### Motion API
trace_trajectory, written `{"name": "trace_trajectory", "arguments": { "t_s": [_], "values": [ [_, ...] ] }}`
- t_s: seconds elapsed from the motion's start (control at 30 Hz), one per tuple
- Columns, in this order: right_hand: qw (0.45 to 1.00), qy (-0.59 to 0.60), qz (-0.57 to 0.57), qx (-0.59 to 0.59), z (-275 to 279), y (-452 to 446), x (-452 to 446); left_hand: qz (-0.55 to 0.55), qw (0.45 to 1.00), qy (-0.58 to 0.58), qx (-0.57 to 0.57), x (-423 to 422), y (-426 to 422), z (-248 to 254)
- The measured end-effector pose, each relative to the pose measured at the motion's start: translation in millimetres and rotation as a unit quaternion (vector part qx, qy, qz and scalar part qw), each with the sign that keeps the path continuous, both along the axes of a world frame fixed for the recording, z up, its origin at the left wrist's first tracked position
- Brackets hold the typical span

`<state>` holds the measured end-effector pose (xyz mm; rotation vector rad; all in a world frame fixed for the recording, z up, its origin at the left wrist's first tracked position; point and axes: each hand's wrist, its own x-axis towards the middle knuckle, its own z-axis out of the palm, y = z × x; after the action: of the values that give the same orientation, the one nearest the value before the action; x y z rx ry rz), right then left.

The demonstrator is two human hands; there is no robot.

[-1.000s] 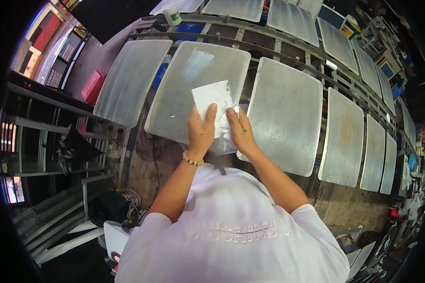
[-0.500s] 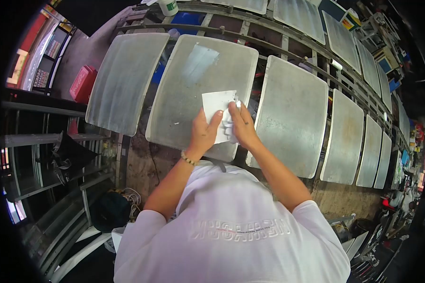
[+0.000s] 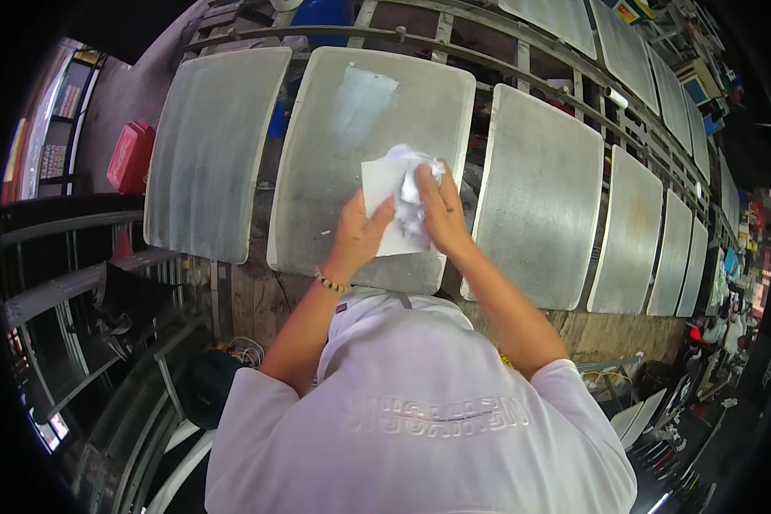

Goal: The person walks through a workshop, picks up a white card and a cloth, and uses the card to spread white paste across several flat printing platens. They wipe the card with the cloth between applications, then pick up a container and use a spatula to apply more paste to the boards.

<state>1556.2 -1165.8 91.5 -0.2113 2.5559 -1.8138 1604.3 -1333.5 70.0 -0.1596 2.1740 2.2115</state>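
My left hand (image 3: pixel 360 230) grips the left side of a flat white rectangular sheet (image 3: pixel 374 180), thumb on top. My right hand (image 3: pixel 443 214) is closed on a crumpled white wad (image 3: pixel 409 190), cloth or paper, and presses it against the sheet's face. The wad is slightly blurred and hides the sheet's right half. Both hands are over a large grey panel (image 3: pixel 317 146) with rounded corners and pale edges. A lighter bluish smear (image 3: pixel 364 104) marks its upper part, and a tiny white scrap (image 3: pixel 325 232) lies lower left.
Similar grey panels flank it: one to the left (image 3: pixel 216 146), one to the right (image 3: pixel 537 197), and several beyond. They lie on a wooden slatted frame (image 3: pixel 444 38). A red box (image 3: pixel 131 157) stands left; metal ladders (image 3: pixel 68 287) are nearby. A white roller (image 3: pixel 617 98) rests on the rails.
The wad has spread upward past the sheet's top edge and looks more bunched. My right hand has shifted slightly with it. The view has tilted and moved a little.
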Motion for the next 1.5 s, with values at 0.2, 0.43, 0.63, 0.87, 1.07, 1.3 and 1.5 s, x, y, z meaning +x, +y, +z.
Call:
{"name": "trace_trajectory", "arguments": {
  "t_s": [0.2, 0.43, 0.63, 0.87, 1.07, 1.3, 1.5],
  "values": [
    [0.984, 0.056, 0.023, 0.168, -12, 47, -40, -0.147, 0.988, -0.004, -0.045, -3, -50, 49],
    [0.933, -0.244, -0.073, -0.253, 29, 69, -36, -0.024, 0.826, 0.384, -0.412, 13, -55, 49],
    [0.975, -0.131, 0.173, 0.046, 53, -1, 11, -0.075, 0.773, 0.479, -0.409, 8, -35, 70],
    [0.945, -0.104, 0.292, 0.107, 90, 14, 2, -0.151, 0.748, 0.510, -0.397, 20, -35, 95],
    [0.952, -0.153, 0.263, 0.022, 90, 51, 0, -0.080, 0.797, 0.492, -0.342, 17, -64, 123],
    [0.958, -0.103, 0.259, 0.072, 115, 23, 30, -0.078, 0.744, 0.521, -0.412, 16, -44, 129],
    [0.936, -0.069, 0.315, 0.140, 112, 48, 8, -0.133, 0.778, 0.502, -0.355, 30, -38, 138]
  ]
}}
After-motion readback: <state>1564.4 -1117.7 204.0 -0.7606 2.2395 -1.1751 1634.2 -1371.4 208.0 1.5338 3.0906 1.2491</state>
